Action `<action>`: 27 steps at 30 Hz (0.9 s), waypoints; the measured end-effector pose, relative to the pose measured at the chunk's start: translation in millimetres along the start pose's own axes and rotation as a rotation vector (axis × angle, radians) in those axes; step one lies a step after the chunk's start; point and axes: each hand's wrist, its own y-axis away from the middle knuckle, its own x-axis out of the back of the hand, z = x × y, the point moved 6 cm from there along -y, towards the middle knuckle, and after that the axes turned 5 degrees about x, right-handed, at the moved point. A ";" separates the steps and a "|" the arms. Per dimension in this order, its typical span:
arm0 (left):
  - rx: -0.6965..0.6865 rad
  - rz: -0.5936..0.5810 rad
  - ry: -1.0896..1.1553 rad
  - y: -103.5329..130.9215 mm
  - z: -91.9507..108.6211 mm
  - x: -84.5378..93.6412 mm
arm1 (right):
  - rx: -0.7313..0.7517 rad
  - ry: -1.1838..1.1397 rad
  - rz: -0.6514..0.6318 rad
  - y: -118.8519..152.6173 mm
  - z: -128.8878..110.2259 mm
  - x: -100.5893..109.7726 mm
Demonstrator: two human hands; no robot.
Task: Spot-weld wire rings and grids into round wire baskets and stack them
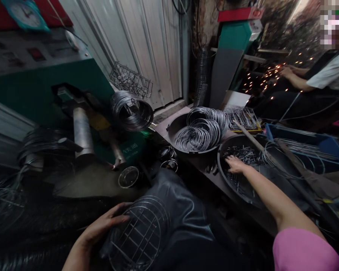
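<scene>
My left hand [109,222] is closed on the side of a round wire basket [142,230] that rests on my lap. The basket has wire hoops and a crossed-wire grid facing me. At the right, my right hand [235,165] reaches into a dark round tub [220,165] of short metal rods [247,153]. Its fingers look apart, with the tips down among the rods. Beside that tub stands another dark tub [172,131] with many wire rings [203,131] in it.
A green machine [96,75] with a metal post [81,130] stands at the left, with a wire coil [132,110] near it. A blue crate [299,131] of rods is at the right. Beyond it a co-worker's hand [288,72] is near flying sparks [267,73].
</scene>
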 end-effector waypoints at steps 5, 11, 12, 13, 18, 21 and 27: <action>0.018 0.051 -0.015 6.8 2.6 -4.9 | -0.021 -0.006 0.035 13.4 -8.2 7.4; 0.007 0.066 -0.064 10.9 8.9 -9.9 | -0.193 -0.069 -0.051 31.5 -6.9 -5.1; 0.007 0.064 -0.065 10.6 8.8 -10.2 | -0.216 -0.086 -0.082 36.4 -8.3 -11.3; 0.010 0.059 -0.060 10.0 8.4 -10.6 | -0.235 -0.100 -0.103 41.3 -10.8 -17.2; 0.030 0.042 -0.009 7.6 4.4 -11.2 | -0.314 -0.160 -0.099 57.4 -28.9 -36.3; 0.027 0.039 0.006 8.9 2.8 -10.0 | -0.350 -0.217 -0.092 58.7 -34.5 -38.8; 0.003 0.059 0.007 13.2 -3.0 -3.5 | -0.397 -0.439 -0.140 56.4 -29.2 -40.8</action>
